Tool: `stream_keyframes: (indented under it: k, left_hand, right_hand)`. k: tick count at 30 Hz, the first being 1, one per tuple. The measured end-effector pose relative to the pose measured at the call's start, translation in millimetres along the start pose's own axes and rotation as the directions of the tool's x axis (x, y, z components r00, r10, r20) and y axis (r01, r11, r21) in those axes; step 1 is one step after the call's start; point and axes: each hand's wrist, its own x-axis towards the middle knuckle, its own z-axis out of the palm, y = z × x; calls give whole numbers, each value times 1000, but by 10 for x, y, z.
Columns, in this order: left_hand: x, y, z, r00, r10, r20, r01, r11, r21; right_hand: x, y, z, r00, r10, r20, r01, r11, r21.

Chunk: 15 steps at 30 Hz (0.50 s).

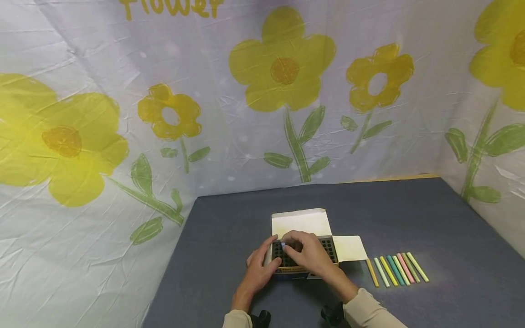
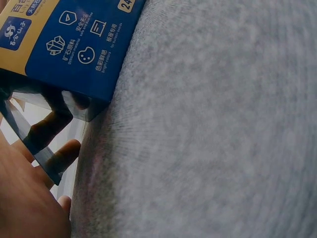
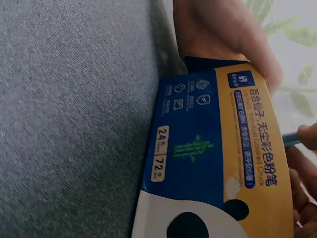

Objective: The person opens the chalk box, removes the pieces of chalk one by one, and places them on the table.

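Observation:
A blue-and-yellow box of colored chalk stands with its lid up, showing a black insert full of round holes. My left hand grips the box's left end, thumb at the near corner and fingers along the far side. In the left wrist view its fingers show behind a dark side flap. Over the left part of the insert, my right hand pinches a blue chalk stick between thumb and fingertips. The stick's lower end is hidden behind the box wall in the right wrist view.
Right of the box, several chalk sticks in yellow, green, teal, pink and orange lie side by side on the dark grey tabletop. The white inside of the lid stands behind the box; a white end flap sticks out to the right.

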Motion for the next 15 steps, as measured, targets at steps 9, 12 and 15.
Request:
stream_keyframes:
  k: [9, 12, 15]
  left_hand:
    - [1, 0, 5, 1000, 8, 1, -8, 1000, -24]
    - [0, 2, 9, 1000, 10, -3, -10, 1000, -26]
    - [-3, 6, 13, 1000, 11, -8, -11, 1000, -24]
  right_hand:
    - [7, 6, -89, 990, -65, -124, 72, 996, 51]
    - [6, 22, -137, 982, -77, -173, 90, 993, 71]
    - [-4, 50, -203, 978, -62, -200, 86, 990, 110]
